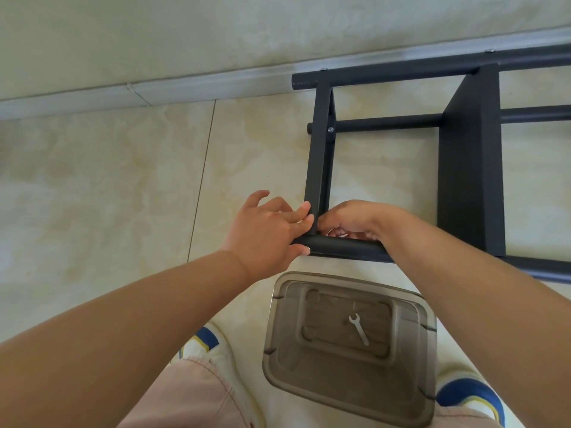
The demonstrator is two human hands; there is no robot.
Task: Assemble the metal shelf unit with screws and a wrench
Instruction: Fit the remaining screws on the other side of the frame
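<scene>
Cream floor tiles (108, 186) fill the left of the frame, and the dark shelf (469, 168) lies on them at centre and right. At its near corner, mid-frame, the left hand (265, 233) grips the lower tube (340, 246) with fingertips against the upright strip (318, 149), while the right hand (355, 220) is curled at the joint. A screw is probably being started; it is best turned by finger with the holes kept aligned before the wrench (358, 329), lying in the tray (411, 396) below, is fetched. Any screw is hidden behind the right fingers, and the shelf is cut off at the right edge.
</scene>
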